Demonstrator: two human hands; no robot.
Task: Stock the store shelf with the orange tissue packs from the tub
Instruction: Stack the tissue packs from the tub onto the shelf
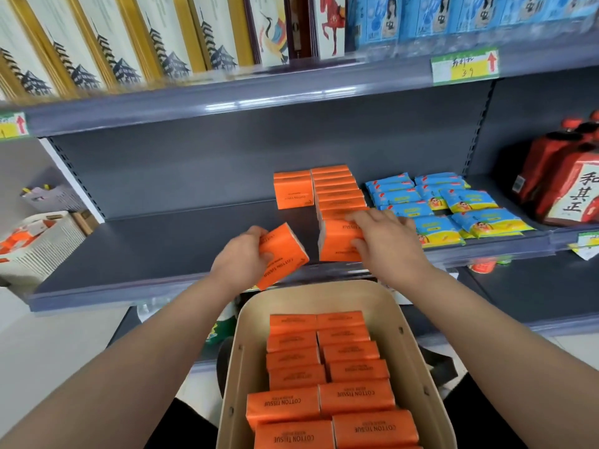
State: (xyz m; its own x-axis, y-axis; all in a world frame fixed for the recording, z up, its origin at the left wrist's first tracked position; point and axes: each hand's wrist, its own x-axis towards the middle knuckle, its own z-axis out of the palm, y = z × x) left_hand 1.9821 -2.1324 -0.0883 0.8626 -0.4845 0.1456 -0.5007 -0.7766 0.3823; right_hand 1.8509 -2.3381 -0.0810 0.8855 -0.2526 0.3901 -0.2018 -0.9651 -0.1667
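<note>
A beige tub (418, 361) below the shelf holds two rows of orange tissue packs (324, 377). On the dark grey shelf (146, 251) stands a long row of orange packs (334, 186), with a shorter row (293, 192) to its left. My right hand (385, 241) grips the front pack (335, 244) of the long row, which stands upright at the shelf's front edge. My left hand (241, 257) holds another orange pack (283, 254), tilted, just above the shelf to the left of that row.
Blue and yellow packets (453, 209) lie right of the orange rows. Red bottles (564, 176) stand at the far right. Boxes fill the upper shelf (194, 105). A white basket (42, 244) with orange items sits at the left.
</note>
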